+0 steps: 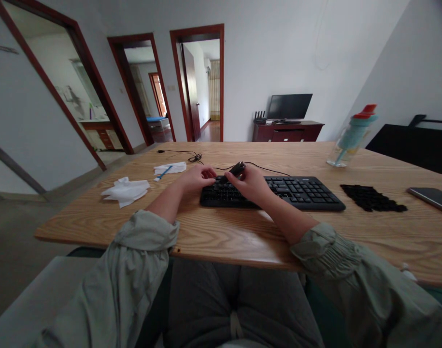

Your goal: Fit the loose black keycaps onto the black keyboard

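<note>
A black keyboard (296, 192) lies on the wooden table in front of me. My right hand (252, 182) is above its left half, closed around a dark cylindrical tool (236, 170) with a shiny upper end. That tool leans, its lower end pointing down-left towards the keys; whether it touches them I cannot tell. My left hand (199, 178) rests by the keyboard's upper left corner, its fingers loosely bent and a little apart, with nothing visible in them. To the right of the keyboard, many small black pieces resembling keycaps (372, 198) are laid out close together.
Crumpled white tissue (126, 190) and a thin blue brush-like stick (164, 172) on a flat tissue (178, 167) lie at left. Behind them is a coiled USB cable (195, 158). A water bottle (351, 137) and a dark phone-like slab (433, 197) occupy the right.
</note>
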### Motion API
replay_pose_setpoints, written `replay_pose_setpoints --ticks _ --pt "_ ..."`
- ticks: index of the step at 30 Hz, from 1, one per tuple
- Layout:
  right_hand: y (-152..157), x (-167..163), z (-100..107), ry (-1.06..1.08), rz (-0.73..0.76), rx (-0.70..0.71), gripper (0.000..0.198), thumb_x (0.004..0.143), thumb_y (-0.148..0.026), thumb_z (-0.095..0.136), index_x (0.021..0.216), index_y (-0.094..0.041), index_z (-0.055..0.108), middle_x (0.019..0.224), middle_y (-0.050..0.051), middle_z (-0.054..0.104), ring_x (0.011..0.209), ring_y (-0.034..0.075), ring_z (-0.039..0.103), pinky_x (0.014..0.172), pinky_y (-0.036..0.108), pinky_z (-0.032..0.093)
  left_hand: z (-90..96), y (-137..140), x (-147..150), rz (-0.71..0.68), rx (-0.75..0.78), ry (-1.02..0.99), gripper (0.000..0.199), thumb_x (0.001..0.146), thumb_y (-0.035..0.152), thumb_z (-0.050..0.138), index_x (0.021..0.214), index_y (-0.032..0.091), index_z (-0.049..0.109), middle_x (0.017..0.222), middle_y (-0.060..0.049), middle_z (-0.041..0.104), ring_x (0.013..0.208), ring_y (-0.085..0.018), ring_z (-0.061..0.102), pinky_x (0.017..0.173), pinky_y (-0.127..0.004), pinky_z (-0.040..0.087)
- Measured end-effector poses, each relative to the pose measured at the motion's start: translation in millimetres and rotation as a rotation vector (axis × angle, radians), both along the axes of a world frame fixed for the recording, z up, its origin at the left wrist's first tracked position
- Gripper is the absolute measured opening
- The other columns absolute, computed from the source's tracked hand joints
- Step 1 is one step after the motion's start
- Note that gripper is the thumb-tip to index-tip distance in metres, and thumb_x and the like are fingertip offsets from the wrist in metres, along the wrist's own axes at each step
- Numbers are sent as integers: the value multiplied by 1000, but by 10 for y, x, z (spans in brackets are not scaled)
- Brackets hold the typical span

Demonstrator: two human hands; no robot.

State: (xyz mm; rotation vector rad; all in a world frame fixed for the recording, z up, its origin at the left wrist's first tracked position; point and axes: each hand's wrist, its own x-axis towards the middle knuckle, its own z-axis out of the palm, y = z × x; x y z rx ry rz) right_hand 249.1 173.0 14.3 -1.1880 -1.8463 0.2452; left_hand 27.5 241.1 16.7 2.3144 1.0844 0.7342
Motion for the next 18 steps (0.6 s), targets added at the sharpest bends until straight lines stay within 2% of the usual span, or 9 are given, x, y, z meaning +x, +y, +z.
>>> replay_pose_setpoints --ticks 4,8,11,14,18 --pt "-36 5 -16 -33 60 20 30 87 -48 57 80 -19 63 72 5 65 64 16 54 60 28 38 -1 8 -15 -22 18 18 28 72 36 68 92 17 71 79 -3 69 74 -16 63 67 -29 49" --pt "-37 72 -9 -11 235 -19 27 88 -43 57 97 -18 61 81 4 65 68 15 56 63 28 42 13 -25 -1 -53 2 63 28 72 34 68 95 18 72 83 -4 71 75 -16 63 68 -28 48" --pt "0 149 23 3 336 -68 28 88 -43 57 102 -18 60 83 4 65 71 15 56 65 28 43 45 -99 51 -68 10 91 35 71 34 70 102 19 72 88 -4 71 77 -16 63 70 -28 48" --pt "34 211 75 -8 387 -109 27 89 -42 56 103 -19 60 83 3 64 70 15 56 65 28 44 85 -182 133 -77 87 129 36 71 39 72 102 20 73 88 -3 70 77 -17 61 69 -29 47" --pt "60 255 133 -14 446 -193 29 88 -37 59 110 -19 60 83 2 65 66 14 55 65 29 46 114 -227 234 -113 201 113 32 72 43 74 96 22 74 93 -5 70 88 -21 63 79 -30 47"
